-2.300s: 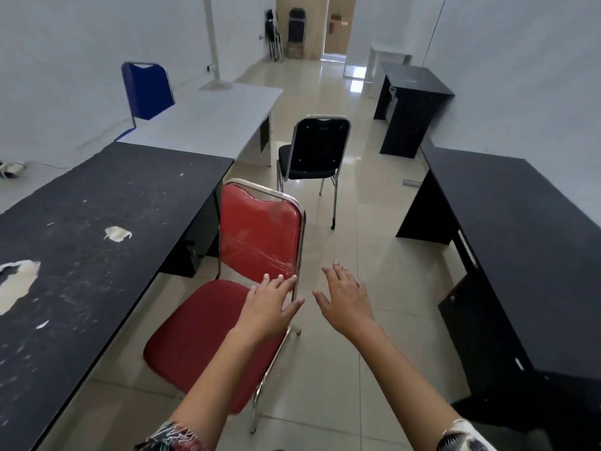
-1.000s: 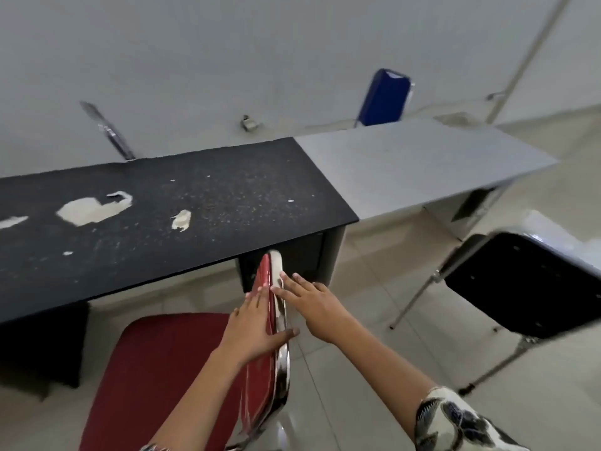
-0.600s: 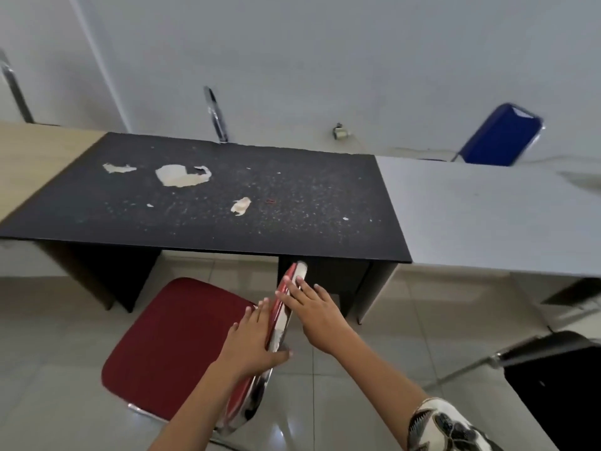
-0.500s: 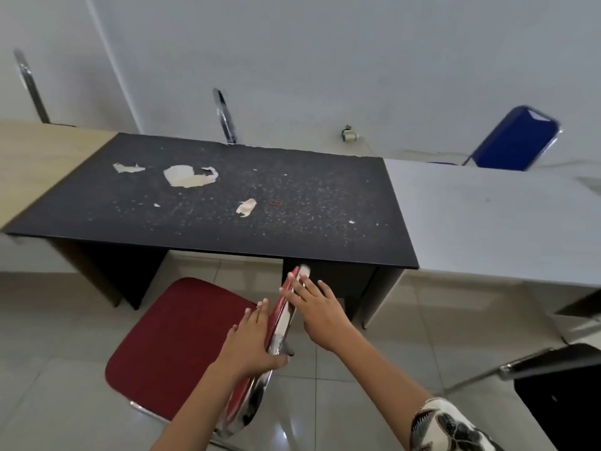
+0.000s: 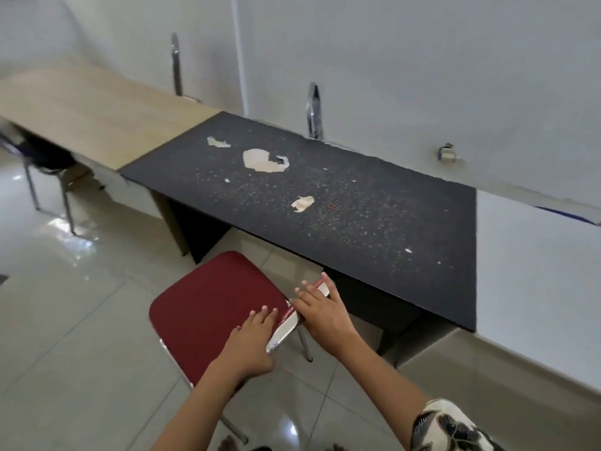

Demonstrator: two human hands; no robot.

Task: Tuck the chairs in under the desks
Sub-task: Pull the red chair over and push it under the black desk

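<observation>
Flanking chair backrest, flat hands.

Three desks stand in a row beyond the fingertips: one wooden desk, one black desk and one pale grey desk. One red chair sits right under the fingers, with one left hand and one right hand on its backrest. One dark chair shows far left of the fingers, two chrome chair-back tops rise past them behind the desks, and three peeled patches mark the black top.
</observation>
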